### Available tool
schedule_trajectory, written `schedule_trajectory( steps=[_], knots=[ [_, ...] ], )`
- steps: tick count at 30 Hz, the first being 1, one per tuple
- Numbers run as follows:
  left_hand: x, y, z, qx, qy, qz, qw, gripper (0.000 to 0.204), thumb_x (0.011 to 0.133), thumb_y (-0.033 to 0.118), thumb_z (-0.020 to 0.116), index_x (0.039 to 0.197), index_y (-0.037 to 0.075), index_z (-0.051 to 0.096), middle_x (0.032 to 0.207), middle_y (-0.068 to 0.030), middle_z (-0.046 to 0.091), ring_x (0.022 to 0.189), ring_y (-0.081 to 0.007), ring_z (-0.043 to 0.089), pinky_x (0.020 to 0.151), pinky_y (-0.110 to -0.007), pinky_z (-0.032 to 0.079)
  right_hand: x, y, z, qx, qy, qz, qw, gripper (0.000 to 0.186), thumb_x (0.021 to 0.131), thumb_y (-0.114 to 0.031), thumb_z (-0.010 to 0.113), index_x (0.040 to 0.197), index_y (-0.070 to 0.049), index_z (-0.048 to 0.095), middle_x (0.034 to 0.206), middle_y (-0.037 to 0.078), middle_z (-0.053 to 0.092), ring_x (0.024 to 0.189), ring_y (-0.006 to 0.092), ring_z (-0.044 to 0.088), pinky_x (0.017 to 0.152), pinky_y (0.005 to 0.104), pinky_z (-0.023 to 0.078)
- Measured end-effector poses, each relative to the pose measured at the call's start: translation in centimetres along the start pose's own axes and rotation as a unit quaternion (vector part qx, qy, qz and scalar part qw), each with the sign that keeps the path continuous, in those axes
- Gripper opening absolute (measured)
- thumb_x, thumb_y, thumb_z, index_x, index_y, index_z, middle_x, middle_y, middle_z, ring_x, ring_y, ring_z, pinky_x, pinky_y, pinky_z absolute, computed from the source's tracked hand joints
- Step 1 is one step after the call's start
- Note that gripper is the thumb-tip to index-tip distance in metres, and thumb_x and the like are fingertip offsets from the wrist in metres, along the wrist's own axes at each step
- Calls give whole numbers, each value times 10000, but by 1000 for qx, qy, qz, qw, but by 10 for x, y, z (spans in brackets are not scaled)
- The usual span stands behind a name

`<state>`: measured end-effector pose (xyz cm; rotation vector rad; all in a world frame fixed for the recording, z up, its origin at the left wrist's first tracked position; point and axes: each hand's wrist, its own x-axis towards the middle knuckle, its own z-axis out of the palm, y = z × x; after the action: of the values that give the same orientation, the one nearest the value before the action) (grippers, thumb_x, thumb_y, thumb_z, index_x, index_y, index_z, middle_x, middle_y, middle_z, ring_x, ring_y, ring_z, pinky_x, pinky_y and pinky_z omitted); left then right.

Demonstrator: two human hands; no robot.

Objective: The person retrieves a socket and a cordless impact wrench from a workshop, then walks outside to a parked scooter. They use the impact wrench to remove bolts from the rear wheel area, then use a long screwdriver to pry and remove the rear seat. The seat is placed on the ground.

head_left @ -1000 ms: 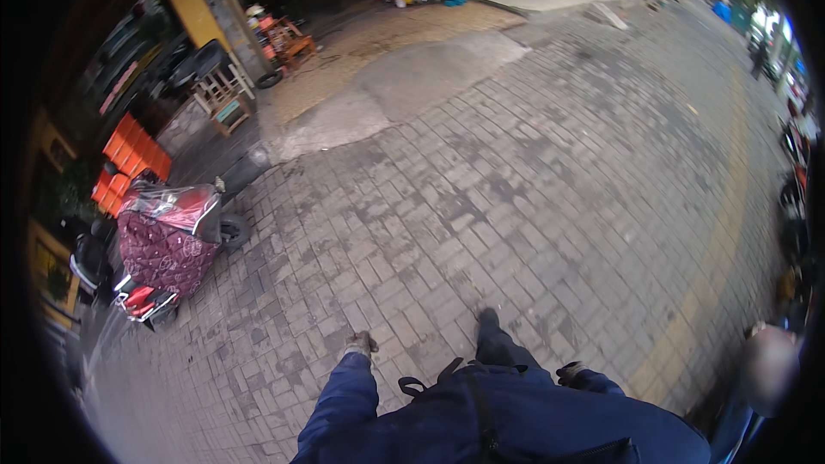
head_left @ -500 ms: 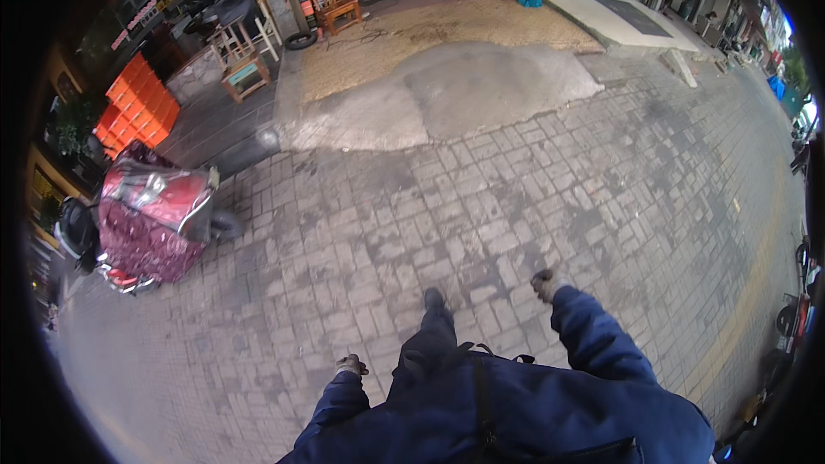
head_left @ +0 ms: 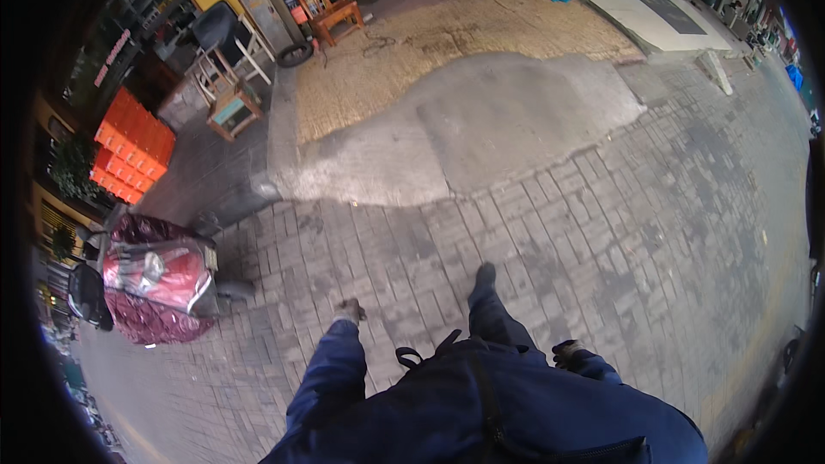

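Observation:
My left hand [head_left: 350, 310], in a greyish glove, hangs in the air over the paving, its fingers curled in and nothing showing in them. Close against my dark blue jacket [head_left: 430, 408], my right hand [head_left: 566, 352] has its dark-gloved fingers bent inward, also with no object to be seen. Neither hand touches anything. Between them one dark shoe [head_left: 485, 275] is set forward on the grey brick paving [head_left: 404, 262].
A scooter [head_left: 163, 275] under a maroon quilted cover stands at the left. Behind it are stacked orange crates [head_left: 133, 146], a worn wooden chair [head_left: 230, 107] and a tire [head_left: 295, 54]. A concrete ramp [head_left: 507, 120] rises ahead, with a stone step [head_left: 640, 21] at the far right.
My left hand has swung forward and my right hand back toward my body. The other foot is now in front. The ramp and shopfront sit nearer.

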<state>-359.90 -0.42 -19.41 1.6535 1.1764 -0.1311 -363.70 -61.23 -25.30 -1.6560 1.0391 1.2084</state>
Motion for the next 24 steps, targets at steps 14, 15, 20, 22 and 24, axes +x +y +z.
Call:
schedule_trajectory(
  steps=[14,15,20,22,24],
  knots=[
    [280,252,201,21,-27,-182,983,308,839,350,367,797,85,519,707,-148,655,401,-267,435,380,-476,326,45,-734,-133,-174,121,-435,875,236,808,-226,616,914,-16,631,677,68,614,537,150,574,470,299,464],
    [308,279,223,104,-70,-154,980,309,837,347,369,797,81,522,701,-151,652,393,-268,429,374,-473,322,57,-769,-143,-177,134,-426,877,225,807,-218,615,909,-19,631,679,68,616,537,151,576,473,301,467],
    [440,467,349,-29,-58,-178,982,299,811,295,425,701,50,558,643,-166,627,334,-251,374,332,-407,289,83,-849,-232,-258,100,-141,950,308,819,-334,565,764,-41,643,595,80,604,513,214,578,503,332,467],
    [464,572,386,54,-63,-161,983,325,801,289,458,608,47,556,542,-156,592,305,-215,343,306,-378,264,72,-862,-255,-99,143,-89,981,254,812,-280,609,741,-38,638,590,90,601,480,198,565,464,350,452],
    [483,682,418,90,-85,-97,988,351,795,295,479,553,52,556,499,-145,582,281,-194,313,288,-366,235,61,-884,-277,24,109,-58,992,199,810,-226,628,777,-31,635,599,101,596,454,220,556,388,357,438]
  ],
)
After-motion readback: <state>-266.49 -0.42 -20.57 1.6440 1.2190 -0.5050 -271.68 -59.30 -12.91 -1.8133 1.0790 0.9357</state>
